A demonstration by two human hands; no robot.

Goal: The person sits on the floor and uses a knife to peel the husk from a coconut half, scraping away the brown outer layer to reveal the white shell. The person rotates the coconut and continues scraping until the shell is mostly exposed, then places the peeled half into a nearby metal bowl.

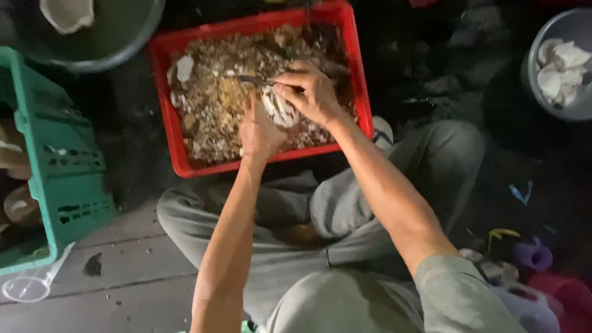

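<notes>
On a dim grey plank floor, the left hand [259, 132] cups a white coconut piece [279, 108] over the red crate [351, 74] of shavings; the right hand [314, 92] grips a knife [256, 80]. Green crate [55, 160] left, grey basin [536, 55] far right.

Red tray [354, 74], green crate [68, 179]

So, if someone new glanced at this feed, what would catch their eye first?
The red crate at top centre, full of brownish scraps, with both hands over it: the left hand cups a pale white piece while the right hand works a knife on it. A green crate stands at the left edge, a grey bowl of white pieces upper right.
</notes>
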